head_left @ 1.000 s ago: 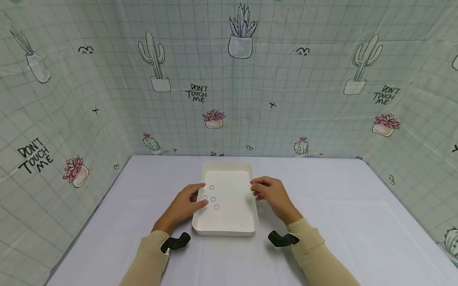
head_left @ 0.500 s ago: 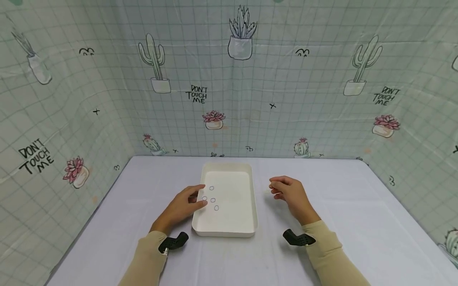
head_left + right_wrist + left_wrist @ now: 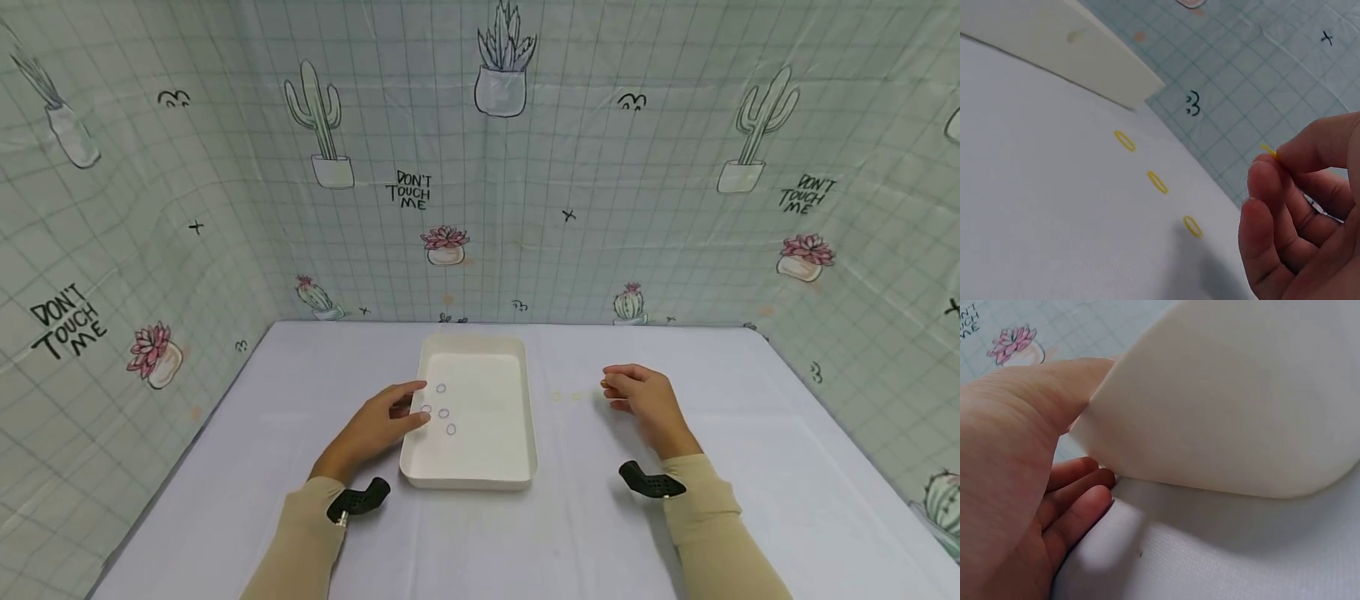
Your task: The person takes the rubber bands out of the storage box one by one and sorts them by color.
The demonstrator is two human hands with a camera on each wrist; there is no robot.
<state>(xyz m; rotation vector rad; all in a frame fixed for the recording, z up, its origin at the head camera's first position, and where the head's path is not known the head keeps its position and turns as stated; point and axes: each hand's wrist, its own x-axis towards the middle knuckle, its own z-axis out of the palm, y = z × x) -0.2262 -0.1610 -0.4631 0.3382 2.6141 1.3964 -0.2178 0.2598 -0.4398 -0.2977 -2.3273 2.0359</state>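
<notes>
My left hand (image 3: pixel 378 421) grips the left wall of a shallow white tray (image 3: pixel 491 417), thumb over the rim and other fingers outside, seen against the tray's wall (image 3: pixel 1222 406) in the left wrist view. Inside the tray, near that hand, lie several small purple rings (image 3: pixel 451 429) that look like rubber bands. Right of the tray, my right hand (image 3: pixel 647 404) is raised over the table. Its thumb and fingertip pinch a small yellow rubber band (image 3: pixel 1269 150), mostly hidden by the fingers. Three more yellow rubber bands lie in a row on the table, including the middle one (image 3: pixel 1157 182).
A white cloth covers the table (image 3: pixel 750 467). Behind it and at the sides hangs a gridded curtain (image 3: pixel 570 150) printed with cacti and lettering. Black camera mounts sit on both wrists, including the right mount (image 3: pixel 651 481).
My right hand has moved right, away from the tray's right edge, and yellow rubber bands on the table have come into sight. The left hand stays at the tray's left wall.
</notes>
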